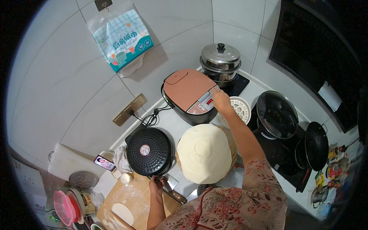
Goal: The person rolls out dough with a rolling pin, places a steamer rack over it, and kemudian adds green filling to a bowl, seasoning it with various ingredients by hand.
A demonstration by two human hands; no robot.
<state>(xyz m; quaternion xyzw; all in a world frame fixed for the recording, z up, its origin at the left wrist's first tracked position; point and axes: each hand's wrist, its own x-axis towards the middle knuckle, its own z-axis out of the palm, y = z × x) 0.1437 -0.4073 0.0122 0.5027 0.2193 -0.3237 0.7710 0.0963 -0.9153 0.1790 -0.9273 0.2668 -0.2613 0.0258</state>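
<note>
My right hand point(222, 101) reaches to the control panel of a rice cooker point(188, 89) with a copper-coloured lid, its fingertips touching the panel's right end beside a lit red display. My left hand point(156, 185) is at the front edge of a round black electric baking pan point(149, 153), its fingers curled at the handle; the lid is down. Between my arms a tall stack of thin pale flatbreads point(204, 155) lies on a round woven mat point(232, 143). A cleaver point(176, 194) with a wooden handle lies just right of my left hand.
A floured wooden board point(138, 195) carries a rolled dough round point(123, 214) and a rolling pin point(122, 220). A propped phone point(104, 163) stands behind it. A steamer pot point(220, 63), white steaming rack point(240, 109), lidded wok point(277, 115) and tilted black pan point(316, 146) stand rightward. Cords point(152, 118) run to a wall socket.
</note>
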